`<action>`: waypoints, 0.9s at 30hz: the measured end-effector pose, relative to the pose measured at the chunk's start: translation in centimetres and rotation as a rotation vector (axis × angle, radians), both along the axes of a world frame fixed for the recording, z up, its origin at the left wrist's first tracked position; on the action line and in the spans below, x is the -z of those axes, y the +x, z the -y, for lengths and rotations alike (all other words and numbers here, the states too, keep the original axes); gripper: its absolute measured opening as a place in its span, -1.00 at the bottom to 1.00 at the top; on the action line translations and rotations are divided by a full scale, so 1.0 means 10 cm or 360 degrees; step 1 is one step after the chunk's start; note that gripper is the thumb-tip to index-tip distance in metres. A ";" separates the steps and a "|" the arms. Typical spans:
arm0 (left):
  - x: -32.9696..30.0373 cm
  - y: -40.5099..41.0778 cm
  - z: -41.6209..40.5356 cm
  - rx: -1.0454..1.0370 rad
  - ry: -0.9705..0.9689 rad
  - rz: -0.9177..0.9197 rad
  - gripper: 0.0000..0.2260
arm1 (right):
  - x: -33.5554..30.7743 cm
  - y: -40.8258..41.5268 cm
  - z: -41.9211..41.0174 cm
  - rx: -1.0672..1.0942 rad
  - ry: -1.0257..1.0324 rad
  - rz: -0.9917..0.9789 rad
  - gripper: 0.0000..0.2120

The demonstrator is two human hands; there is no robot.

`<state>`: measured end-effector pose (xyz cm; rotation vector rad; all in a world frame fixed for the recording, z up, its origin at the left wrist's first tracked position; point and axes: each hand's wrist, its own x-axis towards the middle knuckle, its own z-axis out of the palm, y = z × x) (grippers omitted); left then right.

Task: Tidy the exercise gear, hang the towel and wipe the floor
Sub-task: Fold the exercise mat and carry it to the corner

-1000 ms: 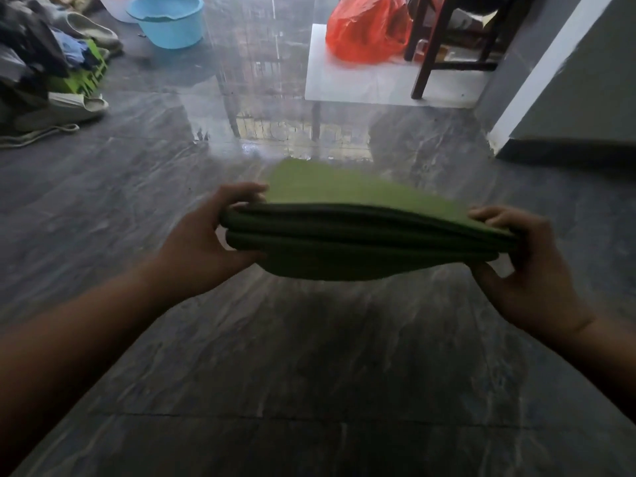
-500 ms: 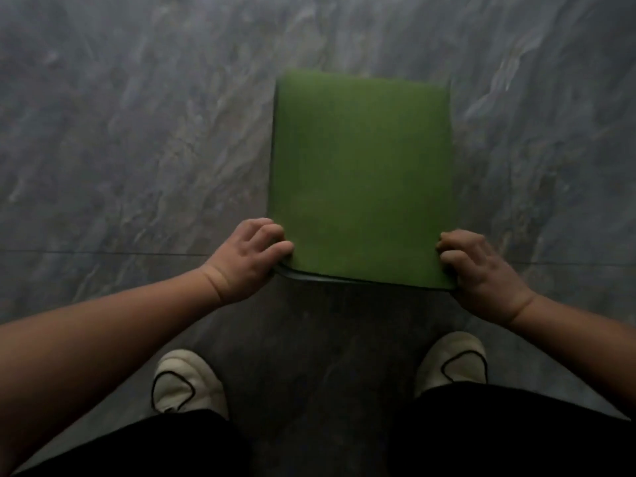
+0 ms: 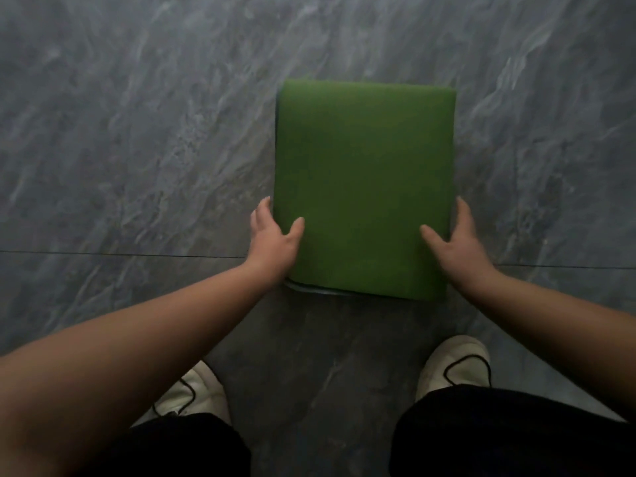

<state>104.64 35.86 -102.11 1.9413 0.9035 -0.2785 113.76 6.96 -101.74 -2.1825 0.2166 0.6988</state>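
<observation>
A folded green exercise mat [image 3: 364, 173] lies flat and low over the dark grey marble floor [image 3: 137, 132], straight ahead of me. My left hand [image 3: 273, 241] clasps its left edge near the close corner, thumb on top and fingers down the side. My right hand [image 3: 457, 246] clasps the right edge the same way. A pale layer edge peeks out under the mat's near side. Whether the mat rests fully on the floor I cannot tell. No towel is in view.
My two white shoes [image 3: 196, 394] [image 3: 454, 363] stand on the floor just behind the mat, below dark trousers. A thin tile joint [image 3: 103, 253] runs across the floor level with my hands.
The view swung from the room down to the floor and the mat came down flat. Since half a second ago both hands slid forward from the near corners along the mat's sides, fingers straighter.
</observation>
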 end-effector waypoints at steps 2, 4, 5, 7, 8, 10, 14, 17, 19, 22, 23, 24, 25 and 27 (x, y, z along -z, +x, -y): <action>0.08 0.11 0.07 -0.0065 0.0002 -0.0067 -0.27 | 0.01 0.00 -0.06 -0.0206 -0.0129 -0.0039 -0.06; 0.14 0.12 0.16 -0.0165 0.0052 -0.0101 -0.26 | 0.02 -0.01 -0.06 -0.0313 -0.0238 -0.0069 -0.02; 0.15 0.10 0.22 -0.0204 0.0094 -0.0112 -0.26 | 0.05 -0.01 -0.05 -0.0367 -0.0289 -0.0065 -0.01; 0.17 0.03 0.32 -0.0212 0.0211 -0.0103 -0.26 | 0.08 0.01 -0.01 -0.0473 -0.0370 -0.0048 0.01; 0.18 0.01 0.36 -0.0191 0.0263 -0.0098 -0.25 | 0.11 0.03 0.00 -0.0525 -0.0411 -0.0035 0.02; 0.17 0.01 0.40 -0.0115 0.0352 -0.0137 -0.21 | 0.12 0.10 0.01 -0.0648 -0.0563 0.0044 0.07; 0.06 0.15 0.34 0.0452 0.0760 -0.0082 -0.09 | -0.05 0.28 -0.07 -0.1011 -0.0925 0.0405 0.24; -0.04 0.40 0.17 0.1100 0.0954 -0.0016 0.02 | -0.14 0.49 -0.13 -0.1350 -0.0975 0.0489 0.28; -0.08 0.59 0.03 0.1364 0.0981 -0.0110 0.07 | -0.14 0.62 -0.15 -0.1462 -0.0999 0.0372 0.30; -0.09 0.84 -0.14 0.1547 0.0976 -0.0321 0.15 | -0.09 0.75 -0.16 -0.1560 -0.0986 0.0265 0.32; -0.09 0.91 -0.18 0.1592 0.0966 -0.0390 0.18 | -0.08 0.78 -0.16 -0.1591 -0.0984 0.0253 0.32; -0.08 0.97 -0.21 0.1624 0.0951 -0.0445 0.21 | -0.07 0.81 -0.17 -0.1616 -0.0989 0.0244 0.32; -0.08 1.02 -0.24 0.1640 0.0933 -0.0489 0.23 | -0.08 0.84 -0.17 -0.1633 -0.0987 0.0239 0.31; -0.10 1.10 -0.27 0.1630 0.0885 -0.0542 0.22 | -0.11 0.91 -0.16 -0.1606 -0.0935 0.0236 0.24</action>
